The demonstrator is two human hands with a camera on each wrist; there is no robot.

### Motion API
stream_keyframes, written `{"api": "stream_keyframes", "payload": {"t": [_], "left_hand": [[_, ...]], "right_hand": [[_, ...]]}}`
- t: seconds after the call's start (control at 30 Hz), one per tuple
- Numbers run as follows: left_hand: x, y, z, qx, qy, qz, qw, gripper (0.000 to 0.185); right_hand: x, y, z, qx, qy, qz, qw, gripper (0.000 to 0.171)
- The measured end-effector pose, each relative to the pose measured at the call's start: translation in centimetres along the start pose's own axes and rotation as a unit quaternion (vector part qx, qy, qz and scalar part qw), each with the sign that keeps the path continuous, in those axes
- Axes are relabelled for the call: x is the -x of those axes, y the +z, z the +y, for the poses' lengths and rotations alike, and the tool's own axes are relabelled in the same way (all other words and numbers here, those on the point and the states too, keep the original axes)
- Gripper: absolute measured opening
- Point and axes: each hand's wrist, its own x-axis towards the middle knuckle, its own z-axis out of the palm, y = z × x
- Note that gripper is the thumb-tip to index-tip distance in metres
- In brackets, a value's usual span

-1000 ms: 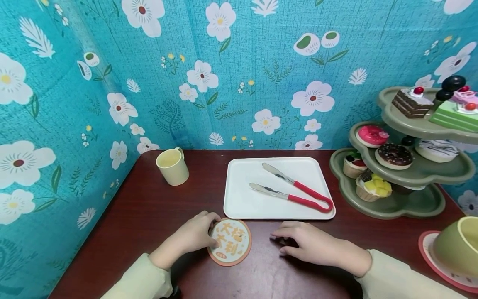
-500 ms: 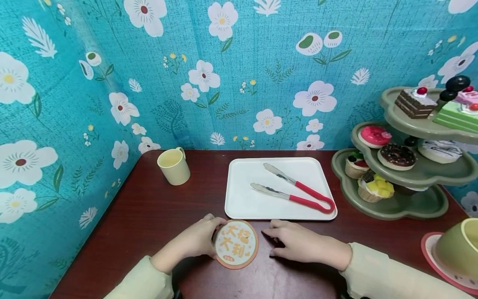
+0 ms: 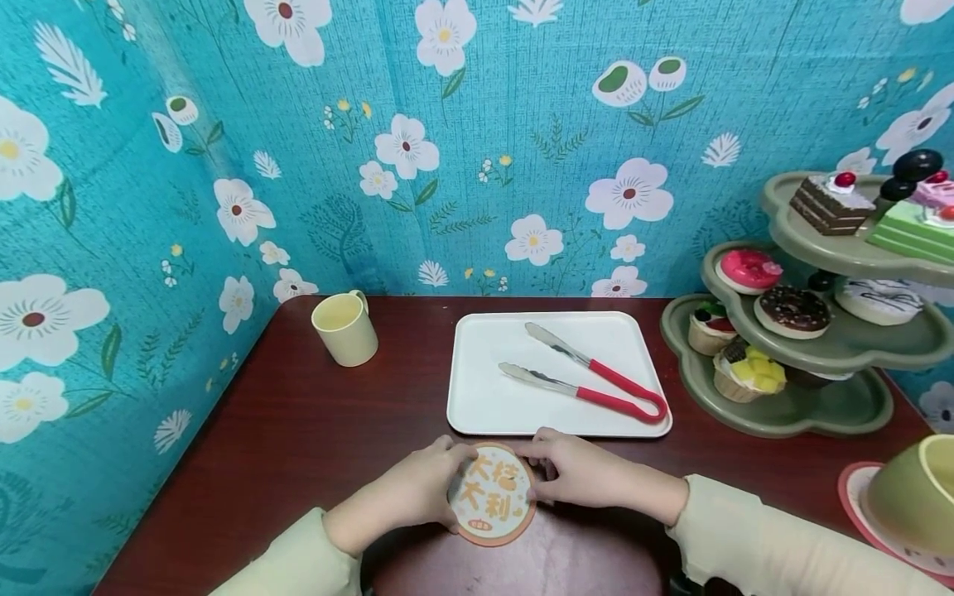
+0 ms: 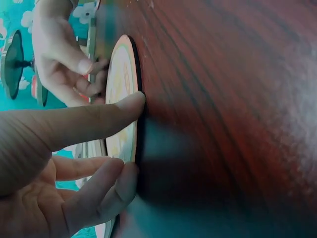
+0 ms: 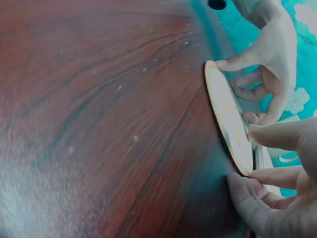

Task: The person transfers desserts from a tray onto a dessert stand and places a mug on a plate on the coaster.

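A round coaster (image 3: 492, 513) with an orange rim and orange characters lies low over the dark table, in front of the tray. My left hand (image 3: 419, 488) grips its left edge between thumb and fingers; in the left wrist view the thumb (image 4: 131, 105) presses its near rim. From the other side my right hand (image 3: 577, 470) holds the right edge, with index finger and thumb at the rim. The right wrist view shows both hands about the coaster (image 5: 230, 119), seen nearly edge-on.
Behind the coaster, a white tray (image 3: 477, 406) bears red-handled tongs (image 3: 614, 403). A yellow mug (image 3: 346, 331) stands at the back left. On the right are a tiered green stand (image 3: 812, 418) with cakes, donuts and cupcakes, and a green cup (image 3: 905, 488) on a pink-rimmed coaster (image 3: 845, 488).
My left hand has brought the coaster to the right. The right hand has moved left and taken its right edge. Tray, tongs and mug stay put.
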Motion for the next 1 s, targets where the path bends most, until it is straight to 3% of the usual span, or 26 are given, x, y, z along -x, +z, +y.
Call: {"api": "stream_keyframes", "payload": {"t": [0.2, 0.37, 0.6, 0.83, 1.0], "left_hand": [[-0.1, 0.2, 0.4, -0.017, 0.0, -0.003, 0.9998, 0.085], [-0.1, 0.4, 0.6, -0.012, 0.012, 0.001, 0.9999, 0.084], [-0.4, 0.3, 1.2, -0.001, 0.013, -0.016, 0.9998, 0.086], [-0.8, 0.7, 2.4, -0.04, 0.012, -0.03, 0.9987, 0.084], [-1.4, 0.9, 3.2, -0.059, 0.012, -0.043, 0.9972, 0.083]], "right_hand": [[-0.3, -0.3, 0.2, -0.111, 0.028, 0.011, 0.993, 0.039], [-0.4, 0.1, 0.3, -0.174, 0.054, 0.005, 0.983, 0.045], [0.1, 0.1, 0.4, -0.149, 0.056, -0.02, 0.987, 0.042], [1.1, -0.1, 0.7, -0.12, 0.044, -0.016, 0.992, 0.041], [2.2, -0.3, 1.2, -0.076, 0.01, -0.002, 0.997, 0.051]]}}
